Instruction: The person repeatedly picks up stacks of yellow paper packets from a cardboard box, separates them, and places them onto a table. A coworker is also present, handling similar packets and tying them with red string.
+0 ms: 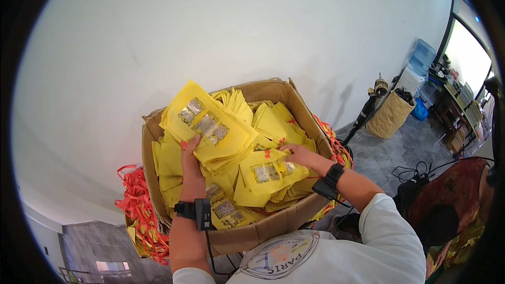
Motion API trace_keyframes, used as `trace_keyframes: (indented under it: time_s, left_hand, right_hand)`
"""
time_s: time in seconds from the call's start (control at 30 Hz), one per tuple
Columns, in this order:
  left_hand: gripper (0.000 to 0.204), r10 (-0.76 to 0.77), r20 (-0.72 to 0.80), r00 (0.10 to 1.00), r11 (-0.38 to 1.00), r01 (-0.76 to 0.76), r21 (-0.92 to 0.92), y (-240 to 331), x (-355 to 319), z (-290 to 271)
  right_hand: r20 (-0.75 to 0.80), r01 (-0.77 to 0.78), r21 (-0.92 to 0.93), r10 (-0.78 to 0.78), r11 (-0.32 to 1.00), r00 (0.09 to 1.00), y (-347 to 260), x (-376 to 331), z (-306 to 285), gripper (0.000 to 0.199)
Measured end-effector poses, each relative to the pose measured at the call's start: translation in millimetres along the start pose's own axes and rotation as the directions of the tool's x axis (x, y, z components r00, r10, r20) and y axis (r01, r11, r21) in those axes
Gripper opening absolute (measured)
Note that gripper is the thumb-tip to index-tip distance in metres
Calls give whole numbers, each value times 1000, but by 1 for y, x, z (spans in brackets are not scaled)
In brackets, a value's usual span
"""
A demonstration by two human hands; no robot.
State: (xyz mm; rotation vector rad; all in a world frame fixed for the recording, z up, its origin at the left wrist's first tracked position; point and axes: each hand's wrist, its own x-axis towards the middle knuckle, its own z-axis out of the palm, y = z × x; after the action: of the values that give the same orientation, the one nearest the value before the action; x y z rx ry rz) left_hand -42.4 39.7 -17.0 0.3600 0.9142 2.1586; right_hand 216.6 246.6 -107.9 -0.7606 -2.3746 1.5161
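Observation:
An open cardboard box (268, 234) stands in front of me, filled with bundles of yellow joss paper bearing silver foil patches and dark print. My left hand (190, 153) is closed on the left edge of a thick joss paper bundle (210, 121), tilted up above the others; a bit of red tie shows by the thumb. At the right of the box, my right hand (301, 155) has its fingers closed at the upper edge of another joss paper bundle (271, 174) with a red tie. More bundles (279, 121) lie loosely stacked behind and under both.
Red ribbons (138, 194) hang in a heap beside the box's left side, with more ribbons (342, 147) at its right. A white wall (158, 31) rises behind. To the right are a brown sack (390, 115), a water dispenser (413, 76), cables and another person (447, 205).

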Motion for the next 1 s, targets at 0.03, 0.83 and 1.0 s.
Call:
trace_keyframes:
  time_s: [0.03,0.83,1.0]
  left_hand:
    - [41,23,-40,999,1000,-23,6,6,-4,-3]
    - [47,-68,102,992,861,6,508,-35,-18,0]
    - [56,-163,79,983,940,131,316,-39,-1,-18]
  right_hand:
    - [22,17,28,-17,999,1000,-3,4,0,42]
    - [294,574,-805,-740,150,605,-234,7,30,53]
    - [145,467,-852,-750,238,646,-223,-12,44,58]
